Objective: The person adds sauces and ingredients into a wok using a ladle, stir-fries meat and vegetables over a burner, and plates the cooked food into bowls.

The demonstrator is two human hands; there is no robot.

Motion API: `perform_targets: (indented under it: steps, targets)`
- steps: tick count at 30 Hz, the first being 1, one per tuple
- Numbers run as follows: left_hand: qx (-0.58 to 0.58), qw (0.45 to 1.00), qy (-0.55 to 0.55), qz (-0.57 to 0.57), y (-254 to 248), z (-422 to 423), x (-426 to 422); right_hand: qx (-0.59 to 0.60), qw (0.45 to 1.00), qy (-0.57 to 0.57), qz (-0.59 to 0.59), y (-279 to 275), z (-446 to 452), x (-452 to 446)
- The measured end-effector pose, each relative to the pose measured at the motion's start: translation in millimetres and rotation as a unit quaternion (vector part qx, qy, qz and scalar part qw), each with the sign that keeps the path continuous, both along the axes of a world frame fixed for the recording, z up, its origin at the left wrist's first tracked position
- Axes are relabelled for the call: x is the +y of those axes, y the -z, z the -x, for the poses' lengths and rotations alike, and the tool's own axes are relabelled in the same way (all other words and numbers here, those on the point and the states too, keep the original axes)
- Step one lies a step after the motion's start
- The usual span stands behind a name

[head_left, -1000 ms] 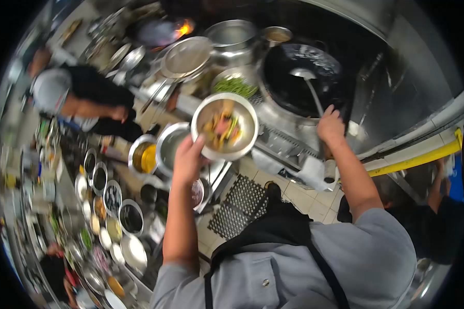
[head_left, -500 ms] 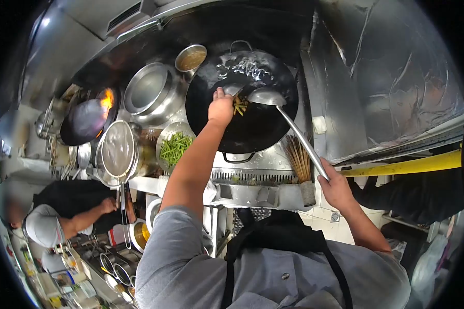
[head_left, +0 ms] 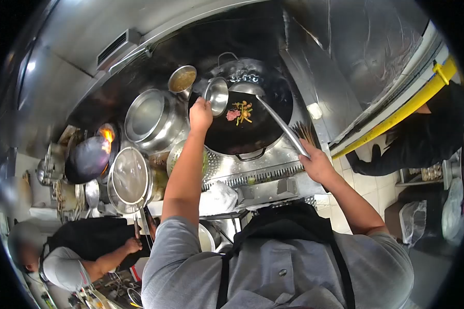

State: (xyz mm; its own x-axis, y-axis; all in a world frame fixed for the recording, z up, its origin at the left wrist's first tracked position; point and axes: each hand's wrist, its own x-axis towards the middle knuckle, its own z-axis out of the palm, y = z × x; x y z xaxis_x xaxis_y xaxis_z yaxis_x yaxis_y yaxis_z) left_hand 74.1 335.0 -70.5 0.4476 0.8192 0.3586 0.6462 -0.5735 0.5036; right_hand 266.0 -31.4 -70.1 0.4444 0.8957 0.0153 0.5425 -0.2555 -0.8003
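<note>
My left hand point(head_left: 200, 114) is closed on the rim of a small metal bowl point(head_left: 218, 97), tipped on its side over the left part of a large black wok point(head_left: 252, 136). My right hand point(head_left: 317, 165) grips the long handle of a steel ladle point(head_left: 283, 126), whose head is over the far part of the wok. Below the ladle head, a pink lump of what looks like raw meat point(head_left: 233, 115) lies in the wok beside yellow and brown food pieces point(head_left: 245, 112). The bowl's inside looks bare.
Left of the wok stand a pot of brownish liquid point(head_left: 183, 80), stacked steel basins point(head_left: 147, 116) and a strainer point(head_left: 130, 175). Farther left, flame point(head_left: 107, 135) rises at another wok point(head_left: 87, 159). A co-worker point(head_left: 69, 265) stands lower left. A bamboo brush point(head_left: 305, 133) is right of the wok.
The bowl has tilted up and moved left with my left hand. Pink meat and food pieces now show in the wok. The ladle head has shifted left, and the whole view has turned.
</note>
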Motion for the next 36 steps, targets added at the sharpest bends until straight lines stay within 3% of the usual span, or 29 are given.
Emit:
perform_targets:
  steps: [2,3,5,7,8,9,10,11,12,13,15,17,19,20,21,22,24,25,26,27,30,34,36]
  targets:
    - [-0.063,0.997,-0.029,-0.017,0,19,-7,0.004,0.999,-0.021,-0.031,-16,7,-5]
    - [-0.097,0.994,-0.044,-0.016,2,28,-8,0.136,0.990,0.016,0.024,-37,11,-10]
    - [-0.123,0.988,-0.091,0.019,-26,44,-41,0.255,0.962,0.030,0.088,-37,7,-17]
    - [-0.256,0.948,-0.152,0.115,-29,59,-68,0.125,0.991,-0.023,0.030,-9,-13,-22]
    - [-0.181,0.962,-0.199,0.039,-40,71,-97,0.051,0.998,-0.047,0.005,-9,-16,-25]
    - [-0.305,0.932,-0.161,0.107,-41,86,-130,-0.032,0.996,-0.073,-0.033,-3,-19,-29]
    - [-0.249,0.927,-0.218,0.179,-40,106,-163,0.038,0.994,-0.092,0.035,13,-34,-30]
    - [-0.282,0.904,-0.185,0.264,-51,129,-209,0.165,0.974,-0.084,0.130,-35,-14,-38]
    - [-0.411,0.859,-0.169,0.256,-32,153,-251,0.247,0.960,-0.128,-0.005,8,-26,-41]
    - [-0.454,0.824,-0.188,0.281,-41,174,-300,0.322,0.937,-0.111,0.078,-9,-26,-53]
    - [-0.334,0.848,-0.292,0.290,-39,226,-395,0.371,0.907,-0.175,0.095,-44,-3,-70]
    - [-0.325,0.821,-0.356,0.308,-72,265,-512,0.396,0.861,-0.297,0.113,-57,6,-76]
    - [-0.308,0.819,-0.426,0.229,-63,305,-619,0.421,0.807,-0.392,0.136,-78,37,-73]
    - [-0.245,0.807,-0.492,0.215,-59,328,-678,0.443,0.766,-0.441,0.151,-90,58,-75]
    - [-0.403,0.702,-0.544,0.221,-68,332,-734,0.437,0.750,-0.466,0.170,-102,80,-81]
    - [-0.508,0.636,-0.554,0.174,-66,339,-773,0.425,0.733,-0.495,0.191,-105,95,-72]
    - [-0.581,0.509,-0.635,-0.023,-42,375,-893,0.385,0.715,-0.544,0.212,-119,156,-102]
    - [-0.602,0.453,-0.647,-0.121,-37,386,-938,0.415,0.675,-0.559,0.244,-114,179,-99]
    - [-0.583,0.384,-0.699,-0.158,-12,404,-998,0.410,0.656,-0.572,0.273,-111,204,-99]
    - [-0.499,0.318,-0.769,-0.242,-60,380,-996,0.408,0.646,-0.575,0.293,-111,228,-102]
    - [-0.457,0.169,-0.794,-0.365,-15,428,-1123,0.375,0.621,-0.588,0.357,-107,307,-113]
    - [-0.442,-0.010,-0.807,-0.392,34,457,-1228,0.323,0.612,-0.619,0.372,-98,424,-129]
    - [-0.451,-0.053,-0.806,-0.379,55,463,-1253,0.302,0.633,-0.616,0.360,-97,483,-137]
